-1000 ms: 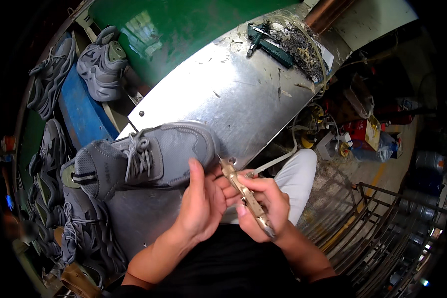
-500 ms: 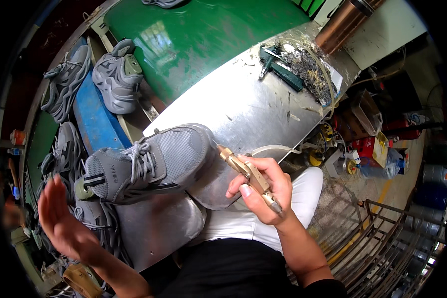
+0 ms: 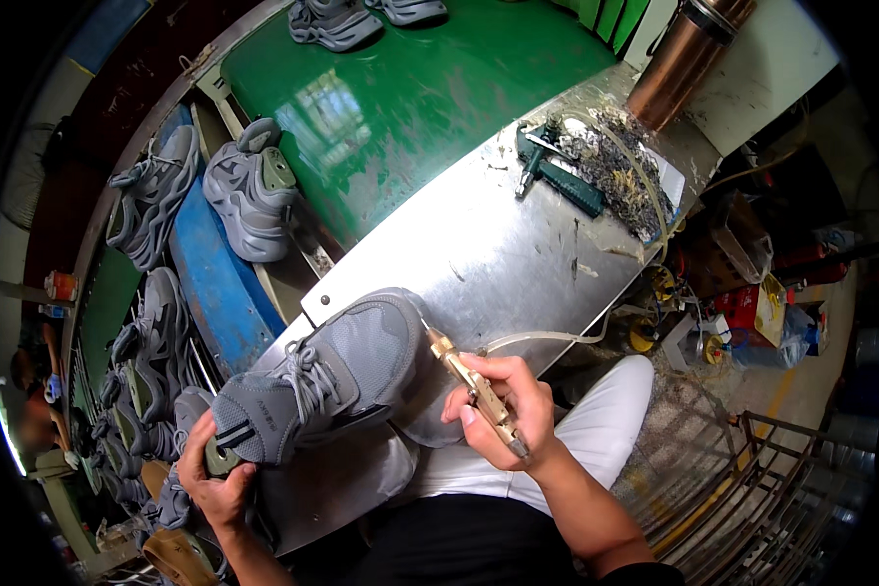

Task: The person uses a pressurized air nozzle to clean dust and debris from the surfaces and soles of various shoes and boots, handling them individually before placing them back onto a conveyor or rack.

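Observation:
A grey lace-up sneaker [image 3: 366, 337] lies tilted over the bare metal worktop [image 3: 479, 244], its toe pointing away to the right. My left hand [image 3: 215, 479] grips its heel end, fingers closed around the green shoe last [image 3: 223, 460] showing at the opening. In my right hand [image 3: 518, 410] is a slim brass nozzle tool [image 3: 477, 391], held between thumb and fingers. The fine tip of that tool is beside the sneaker's toe edge; whether it touches cannot be told. A pale hose [image 3: 547, 337] shows behind the brass tool.
Several grey sneakers [image 3: 156, 327] crowd the left side, some by a blue panel [image 3: 220, 273]. More sneakers [image 3: 334, 24] sit on the green belt [image 3: 391, 107]. A dark green hand tool [image 3: 568, 186] lies by grey scraps [image 3: 625, 176]. A copper-coloured cylinder [image 3: 684, 68] stands behind; a metal rack [image 3: 762, 488] is lower right.
My left hand, spread and apart from the sneaker before, now grips its heel end. The sneaker sits lower and further right in view. More sneakers show on the belt.

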Available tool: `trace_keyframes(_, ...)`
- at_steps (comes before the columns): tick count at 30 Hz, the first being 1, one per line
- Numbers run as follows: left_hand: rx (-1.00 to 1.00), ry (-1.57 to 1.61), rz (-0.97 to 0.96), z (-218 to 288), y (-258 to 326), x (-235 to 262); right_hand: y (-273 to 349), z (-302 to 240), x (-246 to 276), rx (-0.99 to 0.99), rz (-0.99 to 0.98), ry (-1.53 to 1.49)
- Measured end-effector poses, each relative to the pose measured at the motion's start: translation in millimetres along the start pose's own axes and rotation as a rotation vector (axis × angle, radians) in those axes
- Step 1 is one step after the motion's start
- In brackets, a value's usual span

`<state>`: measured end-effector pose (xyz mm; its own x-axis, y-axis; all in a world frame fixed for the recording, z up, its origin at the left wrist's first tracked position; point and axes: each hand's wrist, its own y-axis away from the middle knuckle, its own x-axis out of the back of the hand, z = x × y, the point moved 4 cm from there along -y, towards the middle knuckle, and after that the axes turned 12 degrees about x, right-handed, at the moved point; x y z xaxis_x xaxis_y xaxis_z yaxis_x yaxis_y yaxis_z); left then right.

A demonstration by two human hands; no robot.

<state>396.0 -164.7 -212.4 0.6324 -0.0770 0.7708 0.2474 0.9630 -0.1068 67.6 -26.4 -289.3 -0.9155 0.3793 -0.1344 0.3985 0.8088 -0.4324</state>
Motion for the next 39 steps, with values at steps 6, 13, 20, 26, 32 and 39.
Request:
trace_keyframes(6, 0.002, -0.004, 0.026, -8, 2, 0, -3, -2, 15, -0.062, -0.031, -0.091)
trace_keyframes(13, 0.037, -0.008, 0.005, -11, 3, 0, 1, 0, 19, -0.14, 0.032, -0.1)
trace_keyframes(20, 0.0, -0.028, -0.372, 39, -4, -6, 1, 2, 48, -0.099, 0.014, -0.104)
trace_keyframes(26, 0.335, 0.342, -0.271, 69, -17, -37, -45, 25, 69, -0.068, 0.304, -0.179)
trace_keyframes(32, 0.05, 0.496, -0.183, 211, -207, -183, -44, 28, 81, -0.063, 0.39, -0.116)
trace_keyframes(39, -0.53, -0.04, -0.531, 310, -351, -294, -48, 21, 70, -0.005, 0.368, 0.141)
